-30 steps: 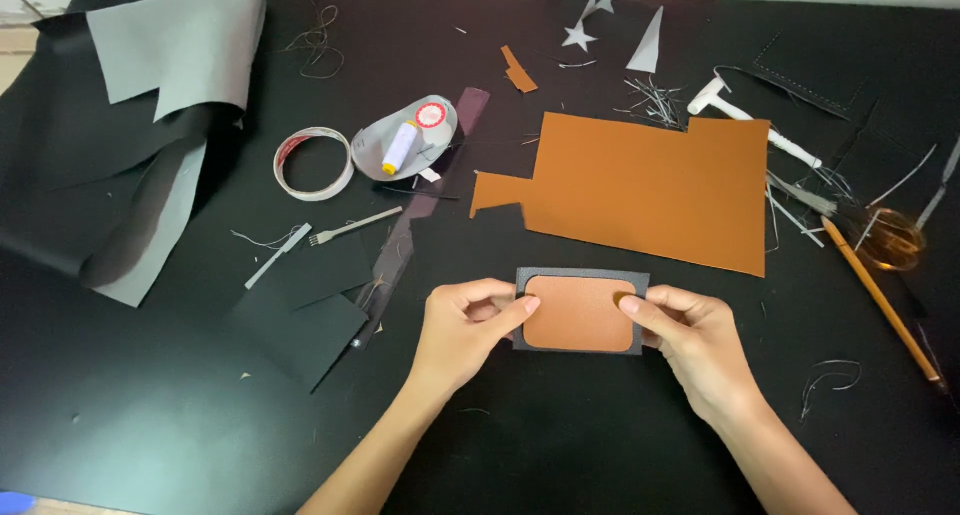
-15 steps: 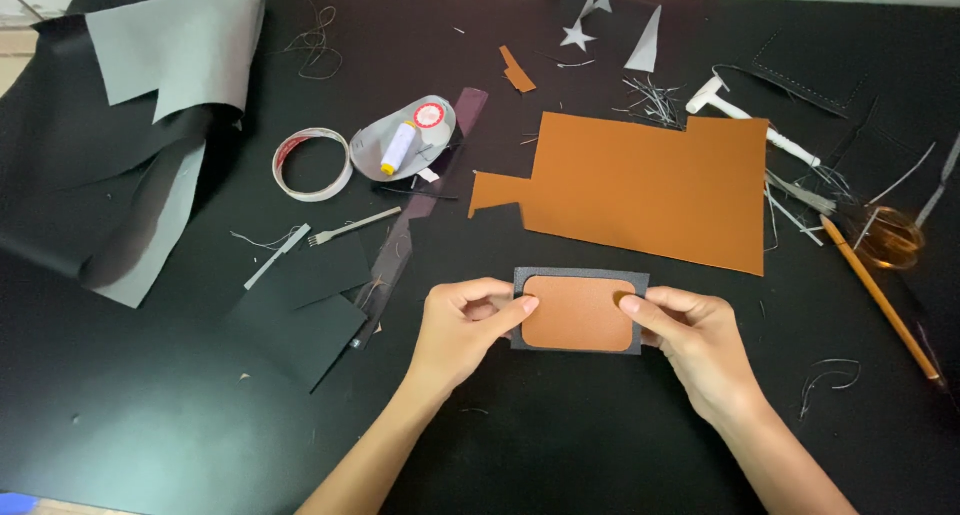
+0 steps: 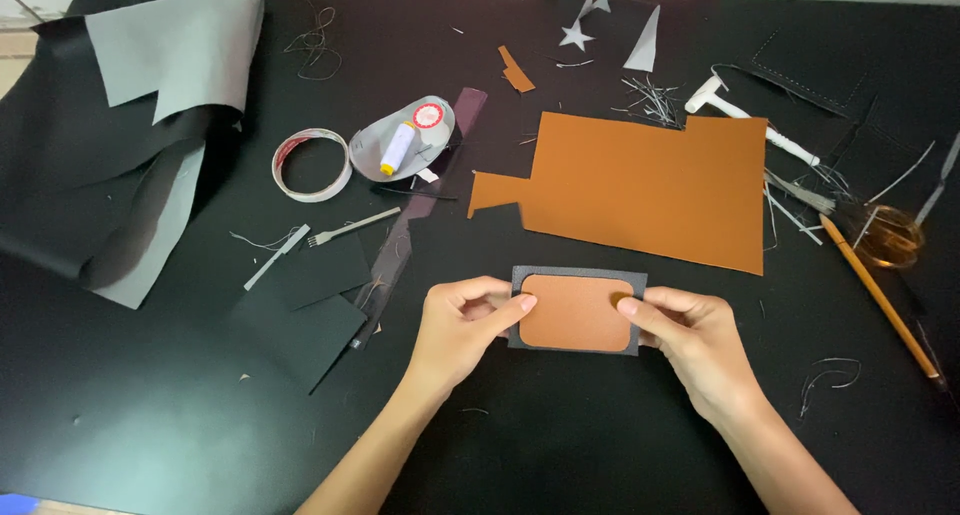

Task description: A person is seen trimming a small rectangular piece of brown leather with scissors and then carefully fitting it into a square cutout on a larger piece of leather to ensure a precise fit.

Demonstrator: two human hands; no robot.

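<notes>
Black work surface: covers the whole view, everything lies on it.
Grey-backed black sheet: far up-left of the grip, folded over, well apart.
Tan leather sheet: just beyond the grip, notched tab pointing left, not touching the held piece.
Black offcuts: left of the left hand, near, apart.
Held stack: dark grey rectangular backing with tan rounded-corner leather patch lying on it; long axis runs left-right, dead centre between both hands.
Left hand: pinching the stack's left short edge, thumb tip on the patch, fingers curled beneath; closed on it.
Right hand: pinching the right short edge, thumb on the patch corner; closed on it. Both hands equally near.
Tape roll: up-left, well apart.
Pencil: right of the right hand, apart.
Thread spool: up-left, in a grey dish.
Stitching chisel: left, above the offcuts.
</notes>
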